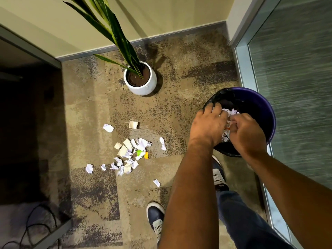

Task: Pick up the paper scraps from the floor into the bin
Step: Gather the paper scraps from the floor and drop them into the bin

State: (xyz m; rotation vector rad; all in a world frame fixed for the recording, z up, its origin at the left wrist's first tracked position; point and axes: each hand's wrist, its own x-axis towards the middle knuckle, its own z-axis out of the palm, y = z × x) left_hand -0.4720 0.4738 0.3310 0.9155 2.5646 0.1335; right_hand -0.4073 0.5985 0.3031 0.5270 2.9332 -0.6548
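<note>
Head view: we are cupping both hands, left hand [208,125] and right hand [247,133], around crumpled scraps [231,112] over the bin [269,112], while most paper scraps [128,153] are lying mid-carpet.

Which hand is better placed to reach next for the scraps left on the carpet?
Probably the left hand. Both hands are over the bin with paper between them, but the pile of scraps lies to the person's left, so the right hand would have to cross over.

An office corner is suggested by patterned carpet tiles [100,108], a frosted glass partition [296,87] at right and a potted plant [140,79] at the far wall.
</note>
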